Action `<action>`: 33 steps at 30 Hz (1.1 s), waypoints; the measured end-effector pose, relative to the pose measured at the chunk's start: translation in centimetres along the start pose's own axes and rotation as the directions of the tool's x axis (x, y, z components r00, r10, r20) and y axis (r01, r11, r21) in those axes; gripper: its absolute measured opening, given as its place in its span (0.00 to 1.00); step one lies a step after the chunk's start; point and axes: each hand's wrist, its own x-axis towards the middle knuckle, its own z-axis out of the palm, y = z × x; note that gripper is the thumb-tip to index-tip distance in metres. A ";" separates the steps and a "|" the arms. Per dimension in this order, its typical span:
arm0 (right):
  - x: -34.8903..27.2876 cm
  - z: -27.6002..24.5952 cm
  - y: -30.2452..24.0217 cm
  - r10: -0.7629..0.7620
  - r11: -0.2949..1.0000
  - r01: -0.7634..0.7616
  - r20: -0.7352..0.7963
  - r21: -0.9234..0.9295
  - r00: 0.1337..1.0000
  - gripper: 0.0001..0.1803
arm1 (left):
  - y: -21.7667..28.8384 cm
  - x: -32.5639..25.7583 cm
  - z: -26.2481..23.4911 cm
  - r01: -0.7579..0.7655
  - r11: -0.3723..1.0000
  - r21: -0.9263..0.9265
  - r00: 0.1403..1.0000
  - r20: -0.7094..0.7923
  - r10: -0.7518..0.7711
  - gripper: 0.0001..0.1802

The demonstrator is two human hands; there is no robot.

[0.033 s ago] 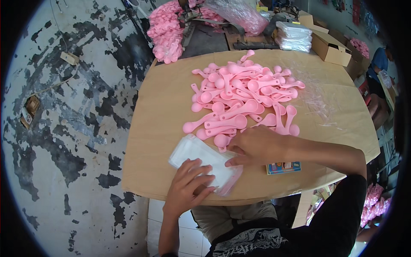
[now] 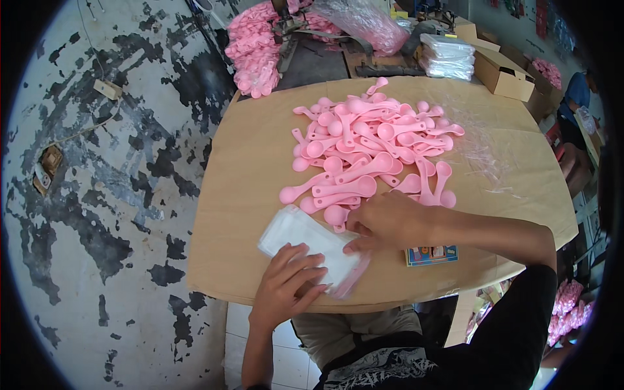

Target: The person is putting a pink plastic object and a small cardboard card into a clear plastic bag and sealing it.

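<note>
A stack of clear plastic bags (image 2: pixel 302 237) lies slanted on the table in front of me. Across its near part rests my left hand (image 2: pixel 286 283), flat with fingers apart, holding nothing. My right hand (image 2: pixel 393 221) reaches in from the right with its fingers curled down, its thumb at the right edge of the stack. Whatever its fingers close on is hidden beneath the hand. Just beyond both hands spreads a large heap of pink measuring spoons (image 2: pixel 351 188); the nearest spoons lie against the bags and my right hand.
A small blue printed box (image 2: pixel 431 255) lies beside my right forearm. Loose clear plastic strips (image 2: pixel 484 153) are scattered on the right of the brown-covered table (image 2: pixel 237 195). Behind stand bagged pink items (image 2: pixel 253 52), a stack of clear packs (image 2: pixel 446 57) and a cardboard box (image 2: pixel 504 73).
</note>
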 end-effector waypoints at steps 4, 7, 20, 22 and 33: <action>0.4 0.6 1.4 -0.116 0.986 0.131 -0.131 0.107 0.985 0.11 | 0.0 -0.4 -0.1 0.003 1.000 0.008 1.000 -0.013 -0.003 0.14; -1.0 -0.9 1.8 -0.058 0.977 0.094 -0.184 0.193 0.981 0.11 | 0.0 -0.3 -0.3 0.021 1.000 -0.003 1.000 0.005 -0.021 0.14; -7.4 -3.4 2.7 0.062 0.881 0.106 -0.335 0.461 0.940 0.14 | 2.5 13.8 2.3 0.438 0.146 -0.887 0.871 0.379 -0.314 0.28; -9.8 -3.4 4.0 -0.019 0.967 0.095 -0.307 0.236 0.952 0.14 | 2.6 16.0 1.4 0.349 0.019 -0.937 0.907 0.332 -0.258 0.27; -9.3 -2.6 7.6 0.105 0.925 -0.073 -0.067 0.372 0.992 0.11 | -1.2 18.2 3.7 0.330 0.157 -0.931 0.887 0.249 -0.390 0.22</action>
